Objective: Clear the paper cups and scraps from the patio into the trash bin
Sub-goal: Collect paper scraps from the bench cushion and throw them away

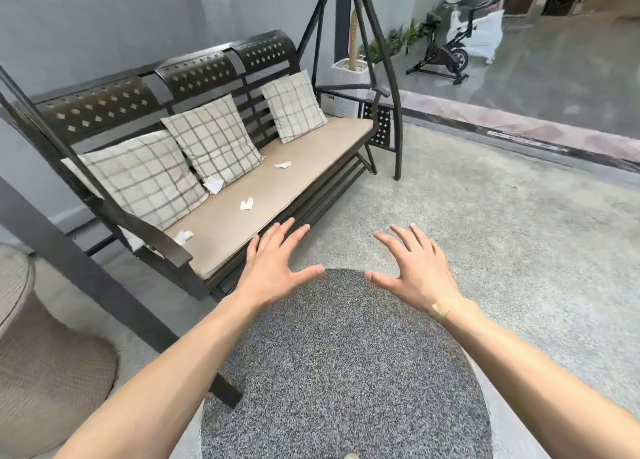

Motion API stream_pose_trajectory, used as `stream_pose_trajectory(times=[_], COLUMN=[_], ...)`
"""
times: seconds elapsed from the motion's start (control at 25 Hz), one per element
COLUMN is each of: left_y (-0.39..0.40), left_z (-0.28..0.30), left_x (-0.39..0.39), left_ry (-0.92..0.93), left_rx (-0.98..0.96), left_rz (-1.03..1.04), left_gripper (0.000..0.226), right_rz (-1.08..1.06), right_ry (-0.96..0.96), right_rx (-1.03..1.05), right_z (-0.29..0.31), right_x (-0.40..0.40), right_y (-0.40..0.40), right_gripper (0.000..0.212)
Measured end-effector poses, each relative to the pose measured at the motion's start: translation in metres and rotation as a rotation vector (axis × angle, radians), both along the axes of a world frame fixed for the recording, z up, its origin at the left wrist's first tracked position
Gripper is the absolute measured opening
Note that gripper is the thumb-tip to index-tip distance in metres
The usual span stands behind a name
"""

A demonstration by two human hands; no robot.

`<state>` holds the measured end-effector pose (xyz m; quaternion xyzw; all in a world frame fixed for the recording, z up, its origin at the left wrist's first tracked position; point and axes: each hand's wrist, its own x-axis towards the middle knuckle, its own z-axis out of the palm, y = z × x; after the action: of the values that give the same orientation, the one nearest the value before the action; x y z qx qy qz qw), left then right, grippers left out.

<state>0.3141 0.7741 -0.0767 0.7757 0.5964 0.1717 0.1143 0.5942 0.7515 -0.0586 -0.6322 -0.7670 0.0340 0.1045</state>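
Observation:
Several crumpled white paper scraps lie on the beige seat cushion [304,157] of a dark metal swing bench. One scrap [247,204] is near the seat's front edge, one scrap [183,236] by the left armrest, another scrap [213,184] under the middle pillow, and one scrap [283,164] further right. My left hand [277,268] hovers open just in front of the seat edge, fingers spread, holding nothing. My right hand [412,269] is open beside it over the floor, also empty. No paper cup or trash bin is in view.
Three checked pillows [214,139] lean on the bench back. The swing frame's leg [86,271] slants across the left floor. A wicker table [31,347] stands at lower left. A planter [349,77] and an exercise bike [446,53] stand behind. Speckled floor [502,223] spreads to the right.

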Motion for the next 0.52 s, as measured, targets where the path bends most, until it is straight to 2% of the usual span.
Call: stream_pose_trajectory(times=[0.32, 0.52], left_y=[0.101, 0.194], left_z=[-0.006, -0.015], left_x=[-0.011, -0.031], left_ry=[-0.006, -0.018], left_rx=[0.007, -0.019], left_rz=[0.088, 0.121], left_gripper=[0.091, 0.088], right_rz=[0.059, 0.069], right_ry=[0.014, 0.023], right_rx=[0.010, -0.016], right_z=[-0.007, -0.016], right_x=[-0.001, -0.020], right_y=[0.124, 0.218], right_gripper=[0.083, 0.081])
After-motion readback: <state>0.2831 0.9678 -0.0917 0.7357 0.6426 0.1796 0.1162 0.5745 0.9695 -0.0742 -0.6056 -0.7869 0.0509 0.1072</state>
